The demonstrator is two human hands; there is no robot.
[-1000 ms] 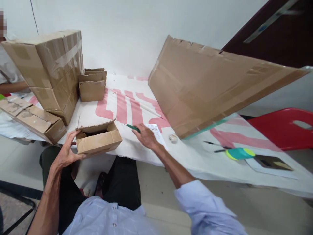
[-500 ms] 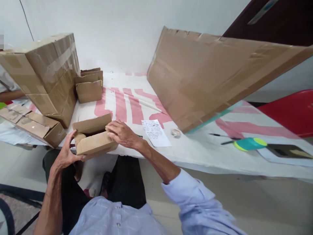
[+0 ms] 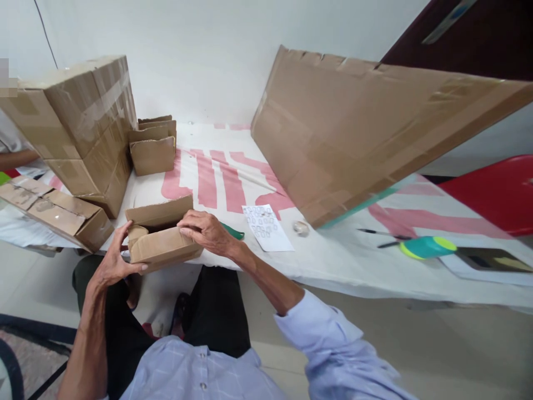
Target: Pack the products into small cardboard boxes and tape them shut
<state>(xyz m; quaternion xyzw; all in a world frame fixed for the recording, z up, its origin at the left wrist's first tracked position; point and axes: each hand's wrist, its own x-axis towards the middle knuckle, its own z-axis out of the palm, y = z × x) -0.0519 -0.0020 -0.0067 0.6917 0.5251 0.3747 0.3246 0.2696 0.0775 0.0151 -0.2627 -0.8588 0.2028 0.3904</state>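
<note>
A small cardboard box (image 3: 162, 246) with its top flaps up sits at the front edge of the table, its inside in shadow. My left hand (image 3: 112, 262) is wrapped round its left end, thumb low on the front and fingers at the back corner. My right hand (image 3: 207, 230) is closed over the right end, fingertips on the edge of the front flap; what lies under the fingers is partly hidden. Just past the right hand shows a green object (image 3: 233, 231), mostly covered. A printed paper sheet (image 3: 275, 240) lies to the right.
Stacked taped cartons (image 3: 89, 119) and a flatter taped carton (image 3: 56, 210) stand left, near an open-topped carton (image 3: 153, 155). A large cardboard panel (image 3: 353, 133) leans at right. Crumpled clear tape (image 3: 300, 228), a teal-and-yellow object (image 3: 427, 247) and a phone (image 3: 495, 259) lie rightward. Another person's arm (image 3: 19, 160) shows far left.
My right hand has shifted slightly down and its fingers have closed in over the box's right end. More of the green object shows. My left hand keeps its hold.
</note>
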